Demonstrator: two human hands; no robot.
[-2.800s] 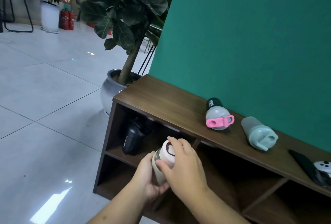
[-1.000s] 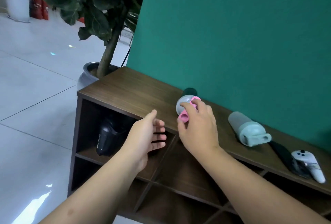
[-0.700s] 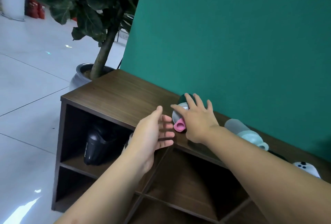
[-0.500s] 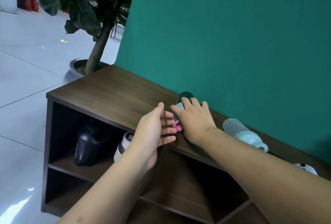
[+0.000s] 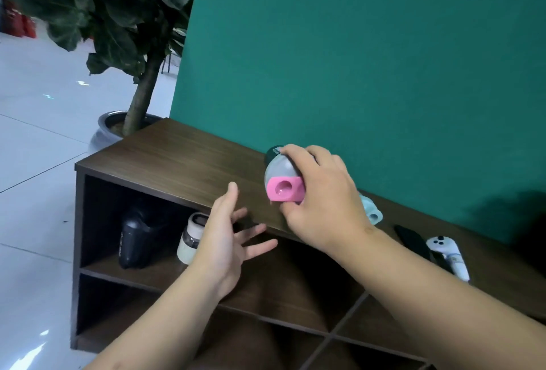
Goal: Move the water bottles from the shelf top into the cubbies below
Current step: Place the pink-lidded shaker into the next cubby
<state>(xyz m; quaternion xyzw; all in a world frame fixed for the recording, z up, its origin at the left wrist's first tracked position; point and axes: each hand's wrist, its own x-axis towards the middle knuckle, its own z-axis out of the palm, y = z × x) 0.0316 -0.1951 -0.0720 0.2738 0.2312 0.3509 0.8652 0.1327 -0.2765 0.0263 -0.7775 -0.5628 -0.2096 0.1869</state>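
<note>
My right hand grips a clear bottle with a pink lid, lifted just above the dark wood shelf top, lid toward me. My left hand hovers open with fingers spread in front of the shelf's front edge, below and left of the bottle. A pale mint bottle lies on the shelf top, mostly hidden behind my right wrist. In the upper left cubby stand a black bottle and a cream bottle.
A white handheld controller and a black flat object lie on the shelf top at the right. A green wall backs the shelf. A potted plant stands at the shelf's left end on the tiled floor.
The cream bottle went from my hands into the upper left cubby. My right hand then reached to the pink-lidded bottle, closed on it and raised it off the shelf top.
</note>
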